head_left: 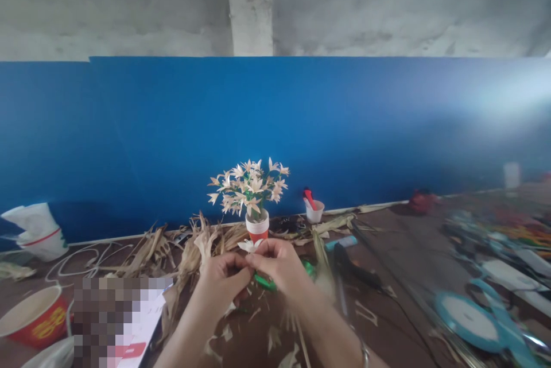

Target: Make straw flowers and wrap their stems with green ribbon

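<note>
A pale husk flower [249, 246] with pointed petals rises just above my fingertips. My left hand [226, 277] and my right hand [282, 266] meet at its base, thumbs and forefingers pinched together, and the exact grip point is hidden. Right behind them stands a red and white cup [257, 222] filled with a bunch of similar cream flowers [252, 186] on green stems. A green item [264, 282], only partly visible, lies below my right hand.
Dried corn husks [196, 247] are heaped along the blue partition. At left are a red paper bowl [37, 319] and a white cable [92, 262]. To the right lie a black-handled tool [355, 267], a glue stick [341, 243], a small white cup [314, 212] and a blue ribbon spool [469, 322].
</note>
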`<action>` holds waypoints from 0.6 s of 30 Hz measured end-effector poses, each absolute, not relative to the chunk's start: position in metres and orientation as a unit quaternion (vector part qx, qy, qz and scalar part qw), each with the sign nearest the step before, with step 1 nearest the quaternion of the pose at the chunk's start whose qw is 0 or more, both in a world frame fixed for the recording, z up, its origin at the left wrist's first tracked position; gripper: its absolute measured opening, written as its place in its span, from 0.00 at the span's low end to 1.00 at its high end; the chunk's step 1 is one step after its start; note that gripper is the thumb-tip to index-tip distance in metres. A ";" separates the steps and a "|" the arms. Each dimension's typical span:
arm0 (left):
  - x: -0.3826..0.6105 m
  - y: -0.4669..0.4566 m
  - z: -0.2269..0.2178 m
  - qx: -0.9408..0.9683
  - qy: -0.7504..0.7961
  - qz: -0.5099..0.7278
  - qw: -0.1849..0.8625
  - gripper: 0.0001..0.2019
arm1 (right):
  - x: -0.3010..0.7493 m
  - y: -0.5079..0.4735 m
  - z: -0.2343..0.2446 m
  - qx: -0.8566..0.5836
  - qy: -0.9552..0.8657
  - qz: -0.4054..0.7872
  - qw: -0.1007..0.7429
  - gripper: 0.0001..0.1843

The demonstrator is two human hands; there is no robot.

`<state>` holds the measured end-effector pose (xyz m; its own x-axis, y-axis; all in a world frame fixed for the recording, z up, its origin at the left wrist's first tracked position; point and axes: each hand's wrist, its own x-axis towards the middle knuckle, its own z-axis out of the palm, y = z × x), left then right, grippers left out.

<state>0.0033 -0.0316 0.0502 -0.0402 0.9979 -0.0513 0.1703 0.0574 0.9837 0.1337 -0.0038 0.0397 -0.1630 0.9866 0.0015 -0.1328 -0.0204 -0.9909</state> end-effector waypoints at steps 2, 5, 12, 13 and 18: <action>0.006 -0.032 0.048 0.518 0.569 0.449 0.454 0.07 | 0.134 -0.002 0.039 -0.427 -0.489 0.586 0.486 0.13; 0.011 -0.032 0.045 0.511 0.566 0.461 0.454 0.08 | 0.136 -0.002 0.039 -0.422 -0.473 0.598 0.491 0.14; 0.013 -0.029 0.036 0.475 0.498 0.493 0.532 0.09 | 0.137 0.003 0.027 -0.295 -0.426 0.737 0.433 0.17; 0.012 -0.028 0.036 0.476 0.495 0.490 0.537 0.10 | 0.137 0.004 0.026 -0.290 -0.423 0.744 0.428 0.17; 0.011 -0.031 0.039 0.475 0.499 0.482 0.541 0.10 | 0.139 0.006 0.026 -0.297 -0.418 0.746 0.426 0.15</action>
